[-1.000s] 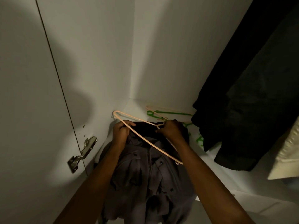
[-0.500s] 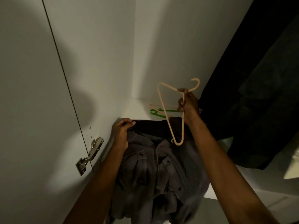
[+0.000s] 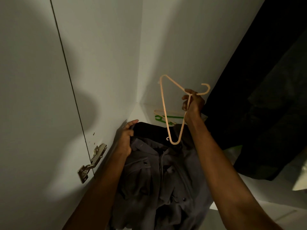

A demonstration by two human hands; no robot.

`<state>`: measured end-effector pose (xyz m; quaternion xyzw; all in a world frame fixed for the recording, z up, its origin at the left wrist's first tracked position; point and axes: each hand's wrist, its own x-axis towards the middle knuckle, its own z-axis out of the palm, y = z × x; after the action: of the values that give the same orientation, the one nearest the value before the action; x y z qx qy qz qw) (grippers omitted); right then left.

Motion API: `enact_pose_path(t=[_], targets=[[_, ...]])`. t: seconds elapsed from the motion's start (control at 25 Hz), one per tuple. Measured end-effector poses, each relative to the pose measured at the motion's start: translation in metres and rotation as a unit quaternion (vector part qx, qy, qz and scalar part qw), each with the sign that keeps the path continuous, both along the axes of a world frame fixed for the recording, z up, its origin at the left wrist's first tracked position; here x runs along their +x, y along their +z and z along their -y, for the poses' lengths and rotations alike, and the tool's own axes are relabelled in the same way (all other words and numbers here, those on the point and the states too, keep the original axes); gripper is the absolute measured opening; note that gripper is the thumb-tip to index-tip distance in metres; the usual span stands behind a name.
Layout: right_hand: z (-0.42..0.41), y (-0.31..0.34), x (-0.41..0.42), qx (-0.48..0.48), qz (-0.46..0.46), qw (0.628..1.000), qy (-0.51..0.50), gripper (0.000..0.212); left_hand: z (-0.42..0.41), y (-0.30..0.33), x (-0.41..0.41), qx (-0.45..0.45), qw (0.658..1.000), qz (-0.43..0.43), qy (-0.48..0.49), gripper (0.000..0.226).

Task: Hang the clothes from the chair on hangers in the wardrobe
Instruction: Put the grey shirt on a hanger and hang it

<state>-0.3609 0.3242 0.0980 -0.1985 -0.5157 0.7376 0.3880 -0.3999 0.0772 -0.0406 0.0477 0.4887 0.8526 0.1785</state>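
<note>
Shirt: the grey shirt (image 3: pixel 159 176) is nearest me, draped soft and limp over the front edge of the wardrobe floor (image 3: pixel 259 193), collar end toward the back; I judge it light, floppy and prone to slide off a smooth hanger.
Left hand: my left hand (image 3: pixel 127 138) pinches the collar at its left side, fingers curled round the fabric — a good hold, since the neck opening is where the hanger must enter.
Right hand: my right hand (image 3: pixel 193 103) grips the peach hanger (image 3: pixel 163 103) just under its hook, frame dangling tilted above the collar, not yet inside it.
Hanger feel: thin plastic, stiff but light, I judge — the neck is the sensible hold.
Far corner: spare hangers (image 3: pixel 162 116), peach and green, lie on the wardrobe floor toward the back-left corner.
Right side: dark hung clothes (image 3: pixel 259 105) crowd close beside my right hand.
</note>
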Motion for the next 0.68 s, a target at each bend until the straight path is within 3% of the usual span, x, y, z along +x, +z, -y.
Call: enact_pose_path(t=[0.12,0.24,0.28,0.36,0.4,0.44,0.48,0.56,0.6,0.68], targets=[[-0.004,-0.006,-0.004,-0.024,-0.020,0.999,-0.003,0.037,-0.005,0.002,-0.003,-0.063,0.993,-0.031,0.092,0.039],[-0.011,-0.011,-0.007,-0.052,-0.044,0.998,0.018,0.033,-0.009,-0.001,0.001,-0.246,0.944,-0.122,0.185,0.047],[-0.014,-0.012,-0.006,-0.065,-0.056,0.996,0.029,0.035,-0.010,-0.003,0.007,-0.328,0.903,-0.157,0.230,0.047],[-0.023,-0.013,-0.005,-0.093,-0.079,0.991,0.049,0.037,-0.011,0.003,0.018,-0.469,0.775,-0.269,0.327,0.038],[-0.030,-0.013,-0.003,-0.103,-0.087,0.989,0.059,0.037,-0.012,0.010,0.024,-0.488,0.717,-0.347,0.358,0.034],[-0.036,-0.012,-0.001,-0.107,-0.089,0.988,0.065,0.036,-0.016,0.017,0.030,-0.466,0.696,-0.420,0.350,0.031],[-0.042,-0.010,0.001,-0.108,-0.088,0.988,0.067,0.036,-0.022,0.023,0.037,-0.416,0.722,-0.472,0.287,0.028],[-0.053,-0.007,0.007,-0.112,-0.083,0.988,0.065,0.037,-0.034,0.024,0.055,-0.348,0.800,-0.487,0.053,0.020],[-0.056,-0.005,0.010,-0.118,-0.084,0.987,0.065,0.037,-0.041,0.020,0.063,-0.357,0.805,-0.472,-0.045,0.015],[-0.061,0.000,0.017,-0.129,-0.088,0.985,0.067,0.036,-0.052,0.008,0.072,-0.425,0.773,-0.456,-0.114,0.032]])
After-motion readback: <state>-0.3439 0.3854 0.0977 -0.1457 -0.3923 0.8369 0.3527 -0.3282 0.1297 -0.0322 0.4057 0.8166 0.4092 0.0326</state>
